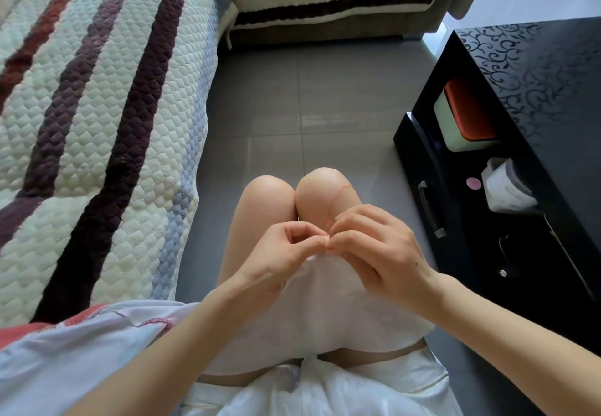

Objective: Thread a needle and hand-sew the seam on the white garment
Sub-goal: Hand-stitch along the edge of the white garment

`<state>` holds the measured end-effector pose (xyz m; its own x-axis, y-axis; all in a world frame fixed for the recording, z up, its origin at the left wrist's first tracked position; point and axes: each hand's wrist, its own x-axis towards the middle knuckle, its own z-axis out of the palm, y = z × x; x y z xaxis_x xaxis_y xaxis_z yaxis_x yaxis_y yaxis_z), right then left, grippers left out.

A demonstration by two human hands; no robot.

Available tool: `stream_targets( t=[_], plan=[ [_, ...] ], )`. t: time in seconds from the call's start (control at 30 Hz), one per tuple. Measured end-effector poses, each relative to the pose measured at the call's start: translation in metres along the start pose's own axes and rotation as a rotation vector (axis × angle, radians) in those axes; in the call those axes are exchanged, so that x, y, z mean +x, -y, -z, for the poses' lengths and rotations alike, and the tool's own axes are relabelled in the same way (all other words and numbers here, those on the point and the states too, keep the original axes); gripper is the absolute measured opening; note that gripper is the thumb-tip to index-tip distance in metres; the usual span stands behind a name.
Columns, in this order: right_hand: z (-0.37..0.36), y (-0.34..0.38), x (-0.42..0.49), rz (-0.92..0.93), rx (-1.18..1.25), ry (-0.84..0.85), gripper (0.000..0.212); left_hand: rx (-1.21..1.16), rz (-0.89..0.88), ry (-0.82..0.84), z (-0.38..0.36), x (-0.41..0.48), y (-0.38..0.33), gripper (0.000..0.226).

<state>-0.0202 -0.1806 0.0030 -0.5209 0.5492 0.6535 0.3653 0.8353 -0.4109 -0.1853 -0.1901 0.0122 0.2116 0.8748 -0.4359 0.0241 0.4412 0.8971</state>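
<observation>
1. Your left hand has its fingers curled, with thumb and forefinger pinching the raised top edge of the white garment.
2. Your right hand is curled too. Its thumb and forefinger tips are pressed together on the red thread, right against the left fingertips.
3. The two pinches touch above your lap, just short of your knees.
4. From that point the red thread loops up and lies across your right knee.
5. The needle is too small to make out between your fingertips.
6. The white garment drapes from your fingers down over both thighs, with more pale cloth spread across the sofa cover on your left.
7. On your right stands a black table with a patterned top, and an orange-and-white box sits on a shelf in its side.
</observation>
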Motion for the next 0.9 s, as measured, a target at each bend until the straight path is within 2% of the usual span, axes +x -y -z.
stream_targets(
  t=[0.1,0.23,0.33,0.4,0.5,0.6,0.67,0.77,0.9],
  plan=[
    [0.002,0.005,-0.003,0.001,0.078,-0.035,0.011,0.035,-0.007,-0.003,-0.002,0.001,0.0,0.028],
    [0.001,0.017,0.003,-0.017,0.163,-0.169,0.007,0.006,0.064,-0.15,-0.002,0.006,0.009,0.016],
    [0.004,0.016,0.01,-0.326,0.376,-0.284,0.008,-0.03,0.087,-0.111,-0.003,0.007,0.009,0.012],
    [0.011,0.014,0.014,-0.529,0.614,-0.284,0.012,-0.147,0.104,-0.106,-0.003,0.009,0.005,0.019],
    [0.023,0.011,0.023,-0.709,0.818,-0.3,0.013,-0.338,0.22,-0.088,0.001,0.016,-0.003,0.03],
    [0.031,0.002,0.027,-0.802,0.808,-0.36,0.013,-0.431,0.296,-0.057,0.008,0.022,-0.017,0.017],
    [0.034,-0.006,0.027,-0.845,0.778,-0.366,0.013,-0.448,0.227,-0.028,0.014,0.023,-0.033,0.014],
    [0.032,-0.016,0.025,-0.859,0.622,-0.244,0.014,-0.367,0.08,0.055,0.023,0.021,-0.059,0.017],
    [0.021,-0.024,0.024,-0.861,0.464,-0.039,0.022,-0.095,-0.148,0.144,0.029,0.016,-0.087,0.011]
  ],
)
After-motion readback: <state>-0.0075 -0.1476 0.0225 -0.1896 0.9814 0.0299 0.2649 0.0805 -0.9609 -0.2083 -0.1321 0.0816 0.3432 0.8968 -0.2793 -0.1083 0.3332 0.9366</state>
